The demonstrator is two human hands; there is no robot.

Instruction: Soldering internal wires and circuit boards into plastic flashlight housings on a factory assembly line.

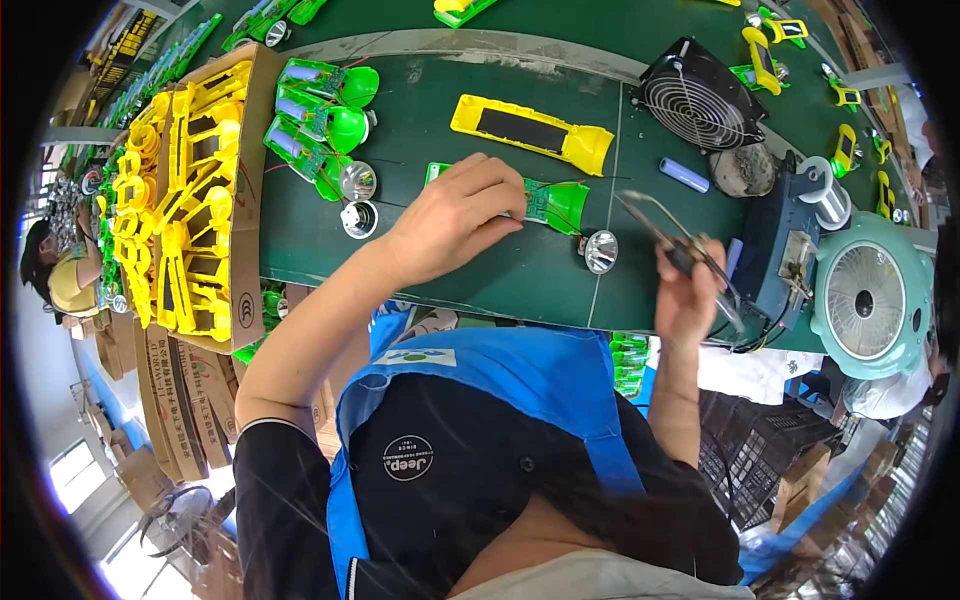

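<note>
My left hand [455,215] rests on a green flashlight half with a circuit board [553,203] on the dark green workbench [420,120], pinching red wires near it. My right hand [688,292] grips a soldering iron [655,222], its tip raised and pointing up-left, apart from the board. A silver reflector [600,251] lies just below the green part. A yellow flashlight shell [532,132] lies beyond my left hand.
Several green flashlight assemblies [320,120] and silver reflectors [357,181] lie at left. A cardboard box of yellow shells [195,200] stands far left. A black fan [700,105], blue battery cell [684,174], soldering station [790,250] and teal fan [868,298] stand right. Another person [55,270] sits far left.
</note>
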